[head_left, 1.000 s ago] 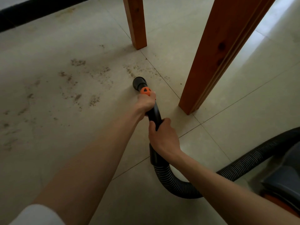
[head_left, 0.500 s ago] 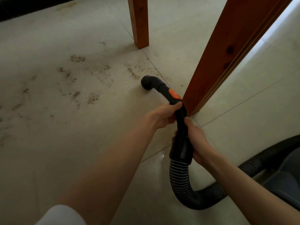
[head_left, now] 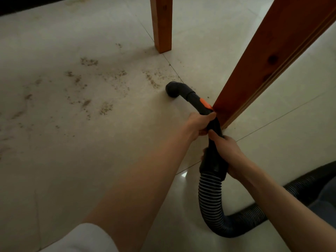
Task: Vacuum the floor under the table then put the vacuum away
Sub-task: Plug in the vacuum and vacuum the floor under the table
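Observation:
A black vacuum wand (head_left: 192,98) with an orange button curves down so that its nozzle (head_left: 172,90) meets the pale tiled floor beside scattered brown dirt (head_left: 107,84). My left hand (head_left: 198,124) grips the wand just below the orange button. My right hand (head_left: 227,151) grips the handle lower down, above the collar where the ribbed black hose (head_left: 211,197) begins. The hose loops down and off to the right toward the vacuum body (head_left: 325,197), which is mostly out of frame.
Two wooden table legs stand here: a near one (head_left: 263,66) right beside the wand and my hands, and a far one (head_left: 161,24) behind the dirt. A dark strip (head_left: 27,4) runs along the top left edge. Open tiles stretch left.
The nozzle swung from pointing straight ahead to lying leftward on the floor. Both hands and the handle shifted right, close to the near table leg. The hose loop moved right with them.

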The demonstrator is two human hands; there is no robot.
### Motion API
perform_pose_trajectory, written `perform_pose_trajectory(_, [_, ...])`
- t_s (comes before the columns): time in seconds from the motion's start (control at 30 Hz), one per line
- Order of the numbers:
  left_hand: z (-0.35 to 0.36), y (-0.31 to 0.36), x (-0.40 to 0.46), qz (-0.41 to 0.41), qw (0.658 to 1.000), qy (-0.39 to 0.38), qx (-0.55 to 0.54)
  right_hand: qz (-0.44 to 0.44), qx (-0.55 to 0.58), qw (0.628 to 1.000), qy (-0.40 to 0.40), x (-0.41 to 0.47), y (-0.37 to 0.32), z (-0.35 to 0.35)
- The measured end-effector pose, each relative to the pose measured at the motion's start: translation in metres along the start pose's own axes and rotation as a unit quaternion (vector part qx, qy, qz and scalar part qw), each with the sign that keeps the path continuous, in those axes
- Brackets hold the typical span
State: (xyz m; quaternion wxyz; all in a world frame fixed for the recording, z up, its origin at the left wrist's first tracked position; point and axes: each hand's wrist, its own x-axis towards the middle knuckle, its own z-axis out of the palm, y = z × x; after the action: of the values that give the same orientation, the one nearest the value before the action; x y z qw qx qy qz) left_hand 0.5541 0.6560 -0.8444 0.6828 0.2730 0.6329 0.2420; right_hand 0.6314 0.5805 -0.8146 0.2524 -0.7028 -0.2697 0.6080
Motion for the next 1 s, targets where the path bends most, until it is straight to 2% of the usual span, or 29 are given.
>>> perform_pose_trajectory(0.1, [-0.006, 0.002, 0.003, -0.003, 1.0, 0.002, -0.006, -0.001, 0.0, 1.0, -0.02, 0.003, -0.005, -0.001])
perform_pose_trajectory(0.2, [-0.019, 0.007, -0.001, -0.006, 1.0, -0.006, -0.024, -0.055, -0.032, 0.998, -0.004, 0.007, -0.004, 0.012])
perform_pose_trajectory(0.4, [-0.049, 0.017, -0.005, 0.024, 0.997, 0.035, -0.062, -0.179, -0.238, 0.952, 0.074, 0.018, -0.001, 0.052])
perform_pose_trajectory(0.53, [-0.076, 0.016, -0.005, 0.027, 0.991, 0.099, -0.083, -0.203, -0.29, 0.935, 0.032, 0.011, 0.002, 0.07])
perform_pose_trajectory(0.57, [-0.083, 0.014, -0.008, 0.03, 0.991, 0.098, -0.085, -0.192, -0.265, 0.945, 0.001, 0.008, -0.001, 0.07])
perform_pose_trajectory(0.63, [-0.098, 0.01, -0.016, 0.032, 0.992, 0.083, -0.093, -0.122, -0.135, 0.977, -0.11, 0.003, -0.007, 0.068])
perform_pose_trajectory(0.67, [-0.106, 0.008, -0.02, 0.033, 0.992, 0.067, -0.101, -0.08, -0.075, 0.979, -0.172, -0.001, -0.01, 0.067])
perform_pose_trajectory(0.73, [-0.118, 0.005, -0.027, 0.035, 0.992, 0.033, -0.121, -0.052, -0.043, 0.967, -0.246, -0.003, -0.011, 0.069])
perform_pose_trajectory(0.9, [-0.132, 0.0, -0.037, 0.059, 0.987, -0.004, -0.146, -0.086, -0.05, 0.966, -0.238, -0.003, -0.007, 0.077])
perform_pose_trajectory(1.0, [-0.137, -0.002, -0.039, 0.08, 0.982, -0.03, -0.167, -0.046, 0.012, 0.951, -0.306, -0.004, -0.007, 0.072])
